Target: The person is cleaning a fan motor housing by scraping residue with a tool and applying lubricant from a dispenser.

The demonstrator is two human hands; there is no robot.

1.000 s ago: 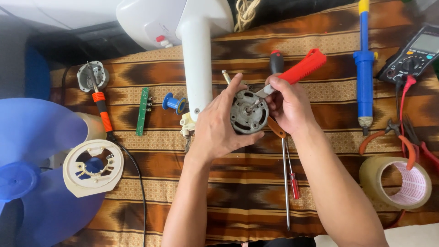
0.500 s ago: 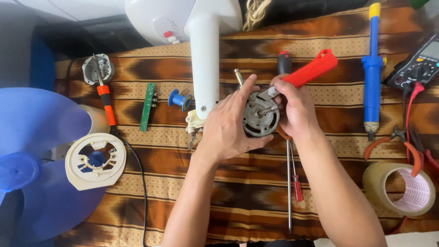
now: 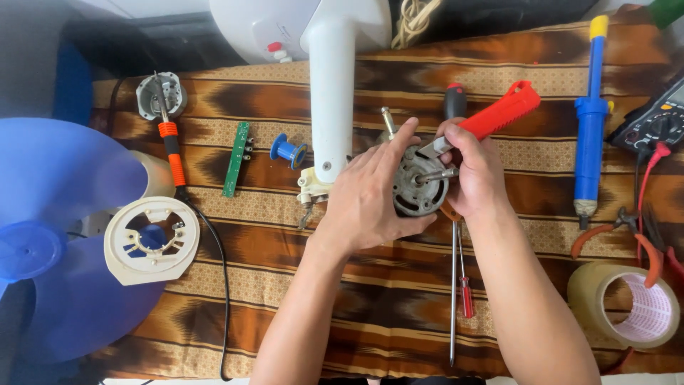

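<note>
My left hand (image 3: 367,196) wraps the fan motor (image 3: 419,182) from its left, at the cloth's middle. My right hand (image 3: 476,171) pinches the red-handled knife (image 3: 491,117), blade touching the motor's face; its long axis runs far-right.

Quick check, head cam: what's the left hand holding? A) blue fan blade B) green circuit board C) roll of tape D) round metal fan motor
D: the left hand is wrapped around the round metal fan motor, while the right hand pinches at its shaft; the roll of tape, blue fan blade and green circuit board all lie untouched on the cloth.
</note>
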